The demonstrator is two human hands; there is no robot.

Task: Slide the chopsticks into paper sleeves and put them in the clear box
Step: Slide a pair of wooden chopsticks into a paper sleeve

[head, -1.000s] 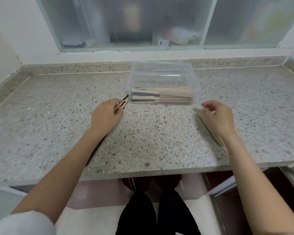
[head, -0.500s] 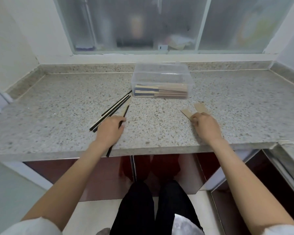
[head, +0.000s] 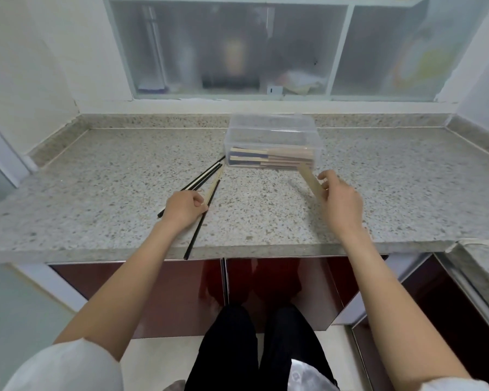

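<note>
Nearest you, your dark trousers stand before the dark red cabinet doors under the bench. Your two hands are well apart above its speckled stone top.

Your left hand is curled round a pair of chopsticks, gripping them partway along; their black near ends stick out past the bench's near edge and their pale far ends point away to the right, toward the box. Just left of that hand, two more black chopsticks lie loose on the bench, slanting the same way and partly hidden under your knuckles.

Your right hand pinches a tan paper sleeve between thumb and fingers, lifted off the bench, with its far end tilted up toward the box's near right corner.

Farther back, near the middle, the clear box sits open-topped on the bench, holding a flat stack of sleeved chopsticks lying left to right.

Beyond it, a frosted window spans the far wall.
</note>
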